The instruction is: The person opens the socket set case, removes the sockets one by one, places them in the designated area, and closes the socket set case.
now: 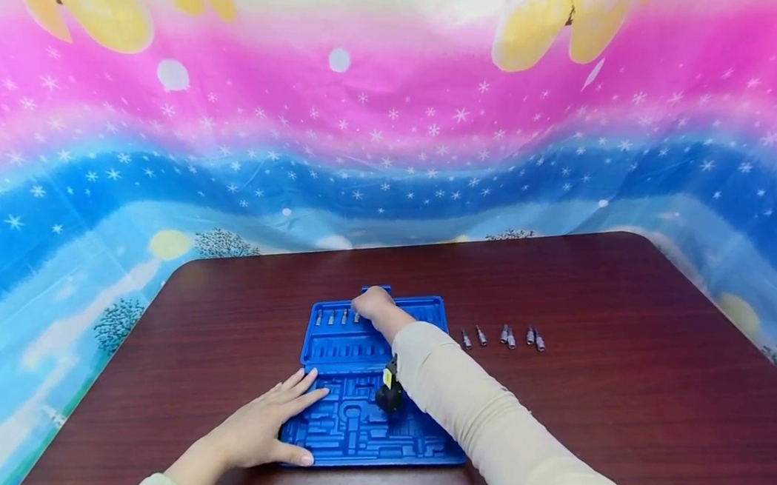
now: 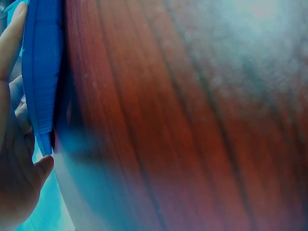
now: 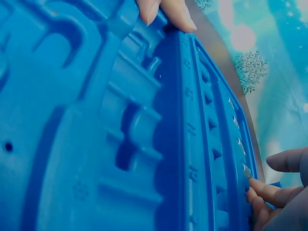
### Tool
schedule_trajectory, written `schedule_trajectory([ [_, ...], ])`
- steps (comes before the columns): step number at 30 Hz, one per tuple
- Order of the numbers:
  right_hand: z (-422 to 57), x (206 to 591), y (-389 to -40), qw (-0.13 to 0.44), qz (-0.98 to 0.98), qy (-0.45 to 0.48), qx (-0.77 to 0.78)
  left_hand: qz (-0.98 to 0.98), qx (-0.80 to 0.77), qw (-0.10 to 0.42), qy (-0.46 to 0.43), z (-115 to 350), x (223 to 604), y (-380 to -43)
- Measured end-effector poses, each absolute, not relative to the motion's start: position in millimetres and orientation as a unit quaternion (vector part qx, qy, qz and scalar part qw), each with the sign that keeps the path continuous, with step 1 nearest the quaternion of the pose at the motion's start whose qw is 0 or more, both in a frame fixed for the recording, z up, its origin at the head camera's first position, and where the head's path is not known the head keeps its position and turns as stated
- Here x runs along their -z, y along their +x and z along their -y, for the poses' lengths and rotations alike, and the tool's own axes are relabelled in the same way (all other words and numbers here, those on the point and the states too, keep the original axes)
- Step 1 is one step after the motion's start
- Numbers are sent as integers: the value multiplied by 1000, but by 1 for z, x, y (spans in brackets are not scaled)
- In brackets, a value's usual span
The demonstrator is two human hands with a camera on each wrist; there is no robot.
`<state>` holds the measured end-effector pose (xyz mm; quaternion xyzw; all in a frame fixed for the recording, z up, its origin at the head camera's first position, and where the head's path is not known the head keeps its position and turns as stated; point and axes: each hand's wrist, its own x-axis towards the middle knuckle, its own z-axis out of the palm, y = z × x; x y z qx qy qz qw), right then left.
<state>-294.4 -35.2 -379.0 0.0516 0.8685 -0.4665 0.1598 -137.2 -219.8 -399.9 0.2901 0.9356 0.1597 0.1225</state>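
While the left hand (image 1: 260, 420) lies spread on the blue case (image 1: 382, 463), near left, the right hand (image 1: 374, 305) bunches at the far bits (image 1: 332, 318), pinch indiscernible | step: apparently seating bits | next: probably calls for loose bits (image 1: 511, 341), right

In front of me I have a dark reddish-brown table (image 1: 635, 361) with streaky wood grain and rounded far corners; in the left wrist view a pale glare spreads over its surface. Behind it and along both sides I see a printed cloth (image 1: 394, 143) hanging in soft folds, its pink band above a blue one, both scattered with white snowflakes. Near its top I make out big yellow winged shapes (image 1: 108, 14), and lower down leafy bushes (image 1: 119, 325) and a pale yellow disc (image 1: 170, 245)
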Motion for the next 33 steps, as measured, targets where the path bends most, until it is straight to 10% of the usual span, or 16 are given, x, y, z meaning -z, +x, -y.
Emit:
schedule_trajectory([
  [33,28,391,-290,115,-835,35,536,-938,-165,127,279,218,400,-137],
])
